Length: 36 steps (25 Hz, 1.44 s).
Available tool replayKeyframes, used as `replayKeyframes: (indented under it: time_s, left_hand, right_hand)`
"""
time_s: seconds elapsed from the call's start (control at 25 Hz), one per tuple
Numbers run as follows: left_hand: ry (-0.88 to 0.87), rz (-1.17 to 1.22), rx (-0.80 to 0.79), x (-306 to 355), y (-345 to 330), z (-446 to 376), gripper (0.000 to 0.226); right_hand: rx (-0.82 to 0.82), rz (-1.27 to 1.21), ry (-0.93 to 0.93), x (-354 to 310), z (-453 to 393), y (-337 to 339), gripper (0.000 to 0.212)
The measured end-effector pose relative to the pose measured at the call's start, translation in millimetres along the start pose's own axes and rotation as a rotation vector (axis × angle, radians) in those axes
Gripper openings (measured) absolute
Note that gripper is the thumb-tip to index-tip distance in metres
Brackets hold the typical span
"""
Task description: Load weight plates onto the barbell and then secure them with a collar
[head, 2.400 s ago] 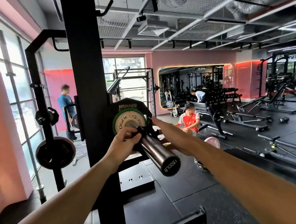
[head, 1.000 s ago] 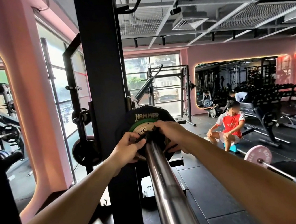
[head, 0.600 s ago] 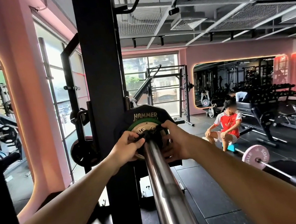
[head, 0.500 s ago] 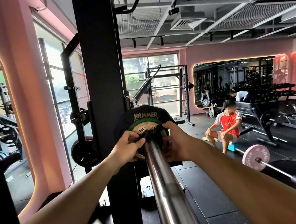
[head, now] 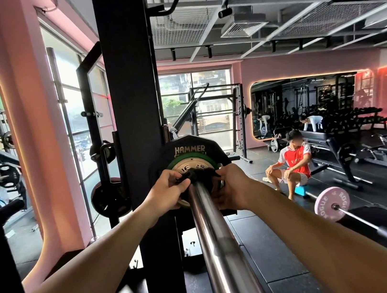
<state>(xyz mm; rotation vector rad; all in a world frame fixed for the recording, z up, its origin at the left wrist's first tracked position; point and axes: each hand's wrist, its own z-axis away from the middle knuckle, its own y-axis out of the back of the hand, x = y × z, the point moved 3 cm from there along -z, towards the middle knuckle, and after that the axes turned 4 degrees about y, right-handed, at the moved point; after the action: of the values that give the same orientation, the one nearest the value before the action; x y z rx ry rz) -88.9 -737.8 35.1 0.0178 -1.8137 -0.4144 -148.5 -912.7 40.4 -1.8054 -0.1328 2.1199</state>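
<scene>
The collar step is in hand: the black collar [head: 200, 176] sits on the barbell sleeve [head: 215, 231] against the green-rimmed Rogue plate [head: 191, 165], itself in front of the black Hammer plate [head: 189, 148]. The left hand [head: 169, 192] grips the collar from 9 o'clock, the right hand [head: 234, 190] curls round it from 3 o'clock. Next, judging by this, comes clamping it tight. Since half a second ago, little differs; both hands remain in place.

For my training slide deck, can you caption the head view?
Both hands, left hand and right hand, grip a black collar against the green-rimmed plate on the barbell.
</scene>
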Motion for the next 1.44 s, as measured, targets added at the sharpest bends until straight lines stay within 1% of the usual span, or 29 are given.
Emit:
replayKeyframes:
  time_s: [0.16,0.24,0.4,0.48,0.6,0.64,0.72,0.8,0.84,0.92,1.04,1.28,1.44]
  left_hand:
    - [0.012,-0.016,-0.003,-0.1,0.1,0.1,0.015]
    - [0.017,-0.05,-0.002,2.1,0.8,1.2,0.015]
    - [0.036,-0.123,-0.022,11.6,6.1,5.7,0.017]
    - [0.011,-0.179,-0.024,16.3,10.7,8.4,0.019]
    - [-0.068,-0.233,-0.05,29.0,14.2,12.7,0.023]
    - [-0.096,-0.253,-0.059,36.4,13.4,15.2,0.022]
    - [-0.158,-0.3,-0.072,54.7,7.4,21.1,0.02]
    - [-0.228,-0.334,-0.095,77.4,-2.3,28.2,0.019]
    - [-0.266,-0.353,-0.114,88.9,-9.0,31.9,0.017]
    - [-0.35,-0.436,-0.158,111.8,-23.7,39.0,0.013]
    - [-0.454,-0.542,-0.274,149.9,-63.8,58.0,0.018]
    - [-0.613,-0.523,-0.542,213.8,-175.5,125.9,0.024]
    - [-0.66,-0.531,-0.67,237.3,-249.9,176.1,0.017]
  right_hand:
    - [0.025,0.0,-0.002,4.3,-0.7,-0.3,0.027]
    - [0.025,0.068,0.005,2.2,2.7,0.0,0.026]
    - [0.073,0.387,0.109,-10.4,19.9,2.8,0.026]
    - [0.087,0.527,0.173,-16.4,32.8,2.5,0.025]
    - [0.111,0.628,0.241,-24.4,54.0,1.5,0.019]
    - [0.138,0.664,0.284,-28.2,61.8,1.7,0.014]
    - [0.224,0.825,0.397,-36.5,77.4,6.2,0.01]
    - [0.314,1.041,0.49,-44.8,94.4,14.5,0.016]
    - [0.349,1.125,0.508,-48.6,105.6,21.1,0.02]
    - [0.4,1.231,0.51,-55.1,128.5,37.3,0.023]
    - [0.53,1.31,0.466,-62.8,182.5,74.3,0.026]
    - [0.752,1.333,0.328,-61.3,298.3,164.0,0.018]
    - [0.83,1.323,0.251,-60.2,372.3,224.4,0.009]
